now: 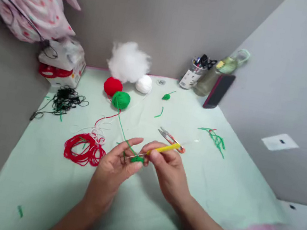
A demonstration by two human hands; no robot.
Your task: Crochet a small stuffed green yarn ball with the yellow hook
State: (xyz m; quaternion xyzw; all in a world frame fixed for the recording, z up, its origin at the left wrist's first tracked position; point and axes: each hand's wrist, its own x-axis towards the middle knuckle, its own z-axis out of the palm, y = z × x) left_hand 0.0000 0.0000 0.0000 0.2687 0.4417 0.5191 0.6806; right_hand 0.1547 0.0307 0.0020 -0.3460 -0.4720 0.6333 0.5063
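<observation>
My left hand [117, 164] pinches a small green crochet piece [137, 159] between thumb and fingers, with green yarn [123, 127] running over its raised forefinger. That strand leads back to a green yarn ball [121, 100]. In my right hand [169, 168] is a crochet hook with a yellow handle [165, 148], gripped like a pencil. Its thin metal shaft points left and meets the green piece; whether the tip is inside a stitch is too small to tell. Just beyond my right hand lie thread snips [171, 138] with orange handles.
Red [113, 86] and white [143, 84] yarn balls sit by white stuffing [129, 62] at the back. Loose red yarn [83, 149] and black yarn [67, 101] lie left. Rear right hold a pen cup [189, 78], a bottle [206, 82] and a leaning phone [219, 91]. Green scraps [217, 140] lie right.
</observation>
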